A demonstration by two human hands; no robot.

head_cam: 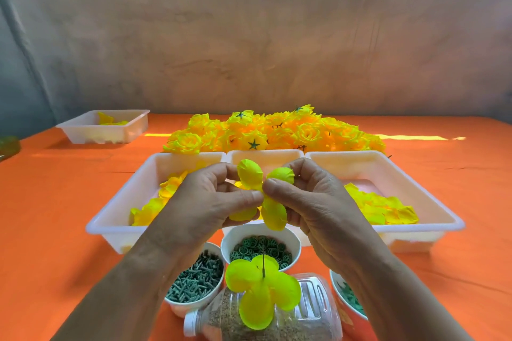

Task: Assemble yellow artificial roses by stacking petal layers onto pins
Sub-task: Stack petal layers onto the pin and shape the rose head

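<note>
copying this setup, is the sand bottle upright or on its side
On its side: the bottle lies flat, its white cap pointing left, with the pin standing up above it.

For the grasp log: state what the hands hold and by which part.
Both the left hand and right hand pinch one yellow petal layer near its centre, where the lobes meet.

Roses [274,130] behind trays [388,171].

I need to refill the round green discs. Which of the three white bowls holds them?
The middle bowl, set farthest back, holds the discs; the left bowl holds rod-shaped pins, the right bowl jagged green pieces.
</note>
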